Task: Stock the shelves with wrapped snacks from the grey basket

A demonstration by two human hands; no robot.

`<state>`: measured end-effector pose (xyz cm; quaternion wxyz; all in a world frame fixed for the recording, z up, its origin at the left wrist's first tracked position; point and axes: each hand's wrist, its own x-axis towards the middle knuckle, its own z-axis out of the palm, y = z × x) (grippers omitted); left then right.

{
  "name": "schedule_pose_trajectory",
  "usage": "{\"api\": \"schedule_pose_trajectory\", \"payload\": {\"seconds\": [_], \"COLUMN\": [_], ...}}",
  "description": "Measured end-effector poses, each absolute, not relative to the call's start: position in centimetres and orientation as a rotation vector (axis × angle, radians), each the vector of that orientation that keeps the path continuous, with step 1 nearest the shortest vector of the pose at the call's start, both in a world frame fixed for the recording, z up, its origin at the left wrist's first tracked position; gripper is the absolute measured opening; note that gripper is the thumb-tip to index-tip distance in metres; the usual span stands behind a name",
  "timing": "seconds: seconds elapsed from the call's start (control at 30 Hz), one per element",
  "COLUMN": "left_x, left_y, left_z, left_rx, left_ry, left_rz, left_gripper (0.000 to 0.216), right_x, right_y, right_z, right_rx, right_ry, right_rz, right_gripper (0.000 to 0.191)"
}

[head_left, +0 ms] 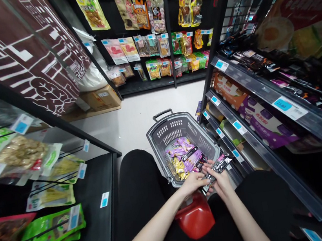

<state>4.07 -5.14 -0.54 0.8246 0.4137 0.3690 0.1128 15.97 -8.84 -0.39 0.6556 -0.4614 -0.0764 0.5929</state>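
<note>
Between my two hands is a slim black snack packet [221, 162] with pink at its far end. My left hand [195, 182] grips its near part with thumb and fingers. My right hand [218, 177] is wrapped round it from below and the right side. Both hands are over the near right rim of a grey shopping basket [158, 152] on the floor. Inside the basket lie several purple packets [192, 160], yellow packets [179, 165] and a few black ones. A red object [196, 218], its kind unclear, sits under my wrists between my knees.
On the right, a shelf [250, 75] carries many black packets [272, 62], with purple cartons [265, 122] below. Left of me, a dark shelf [97, 208] holds hanging bags and green snack bags [51, 230]. Bagged snacks [141, 14] hang on the back rack. A cardboard box [105, 100] stands back left.
</note>
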Motion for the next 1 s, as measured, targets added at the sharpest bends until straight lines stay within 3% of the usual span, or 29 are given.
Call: {"api": "schedule_pose_trajectory", "payload": {"seconds": [0.43,0.8,1.0], "left_x": [4.0,3.5,2.5], "left_y": [-4.7,-4.4,-4.0], "left_z": [1.0,0.9,1.3], "left_rx": [1.183,1.155,0.604], "left_ry": [0.782,0.730,0.425], "left_rz": [0.177,0.186,-0.083], "left_gripper": [0.037,0.038,0.062], "right_x": [20.3,20.9,22.0], "right_y": [-7.6,-8.0,-8.6], "right_z": [-1.0,-1.3,-0.3], "right_rx": [-1.079,-1.094,-1.039], "right_ry": [0.084,0.010,-0.088], "right_rz": [1.208,1.228,1.235], "right_gripper": [0.029,0.043,0.050]}}
